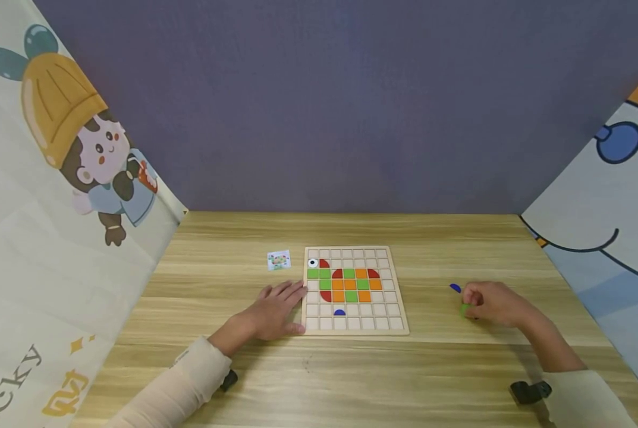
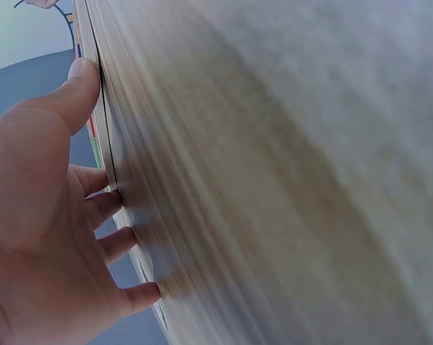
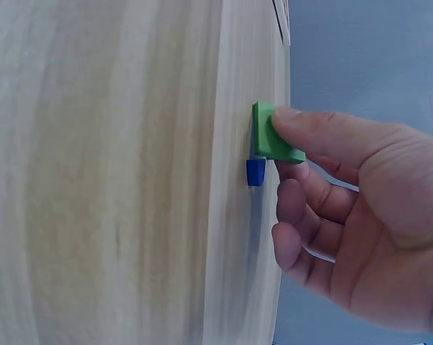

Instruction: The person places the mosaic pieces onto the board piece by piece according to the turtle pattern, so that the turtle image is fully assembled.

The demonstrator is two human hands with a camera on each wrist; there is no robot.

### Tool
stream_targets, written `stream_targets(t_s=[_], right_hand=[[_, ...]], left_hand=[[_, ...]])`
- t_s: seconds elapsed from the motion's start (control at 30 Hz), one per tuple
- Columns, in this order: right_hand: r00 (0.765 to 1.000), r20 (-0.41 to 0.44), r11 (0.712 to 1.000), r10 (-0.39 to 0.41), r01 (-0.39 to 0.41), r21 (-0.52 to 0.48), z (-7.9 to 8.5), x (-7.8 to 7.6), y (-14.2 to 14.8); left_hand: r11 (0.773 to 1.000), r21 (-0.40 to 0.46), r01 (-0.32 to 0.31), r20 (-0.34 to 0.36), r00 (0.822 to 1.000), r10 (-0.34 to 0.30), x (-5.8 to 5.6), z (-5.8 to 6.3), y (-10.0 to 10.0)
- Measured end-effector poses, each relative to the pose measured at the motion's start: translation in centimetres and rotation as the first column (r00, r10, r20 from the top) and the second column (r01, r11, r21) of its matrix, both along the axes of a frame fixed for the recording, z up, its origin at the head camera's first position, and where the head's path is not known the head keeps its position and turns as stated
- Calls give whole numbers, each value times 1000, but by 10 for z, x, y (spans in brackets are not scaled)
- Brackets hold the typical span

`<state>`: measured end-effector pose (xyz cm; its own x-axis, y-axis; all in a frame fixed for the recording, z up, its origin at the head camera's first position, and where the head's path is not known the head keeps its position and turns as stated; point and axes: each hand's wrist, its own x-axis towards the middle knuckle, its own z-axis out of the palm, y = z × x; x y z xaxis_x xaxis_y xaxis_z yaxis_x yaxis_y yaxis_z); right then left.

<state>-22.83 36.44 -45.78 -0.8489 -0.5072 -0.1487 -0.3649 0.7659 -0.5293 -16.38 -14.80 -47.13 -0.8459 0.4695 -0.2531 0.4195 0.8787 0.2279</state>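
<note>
My right hand (image 1: 492, 303) pinches a green tile (image 3: 270, 136) between thumb and fingertips, just above the table at the right. A blue half-round piece (image 1: 455, 288) lies beside that hand; in the right wrist view a blue piece (image 3: 255, 172) shows below the tile. With fingers spread, my left hand (image 1: 276, 310) rests on the table and touches the left edge of the wooden grid board (image 1: 361, 323). Red, green and orange tiles (image 1: 351, 285) form a patterned figure on the board, with an eye tile (image 1: 313, 263) at its upper left. One blue half-round (image 1: 339, 312) sits below them.
A small picture card (image 1: 279, 260) lies left of the board's upper corner. The wood-grain table (image 1: 308, 380) is bounded by a dark back wall (image 1: 319, 119) and printed side panels (image 1: 30, 249).
</note>
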Motion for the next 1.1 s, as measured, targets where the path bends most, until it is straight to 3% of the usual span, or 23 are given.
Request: stream_targets(t_s=[0.3,0.87,1.1], right_hand=[[1000,-10,999,-27,27,21,1,-1,-5],[1000,13,999,-19,19,-42,0,-11,-26],[1000,-24,998,-14,12,-66,1,-14,-37]], left_hand=[[1000,12,0,3,1000,0,1,1,0],[1000,14,3,4,1000,-3,1,1,-1],[1000,11,5,0,1000,-5,0,1,0]])
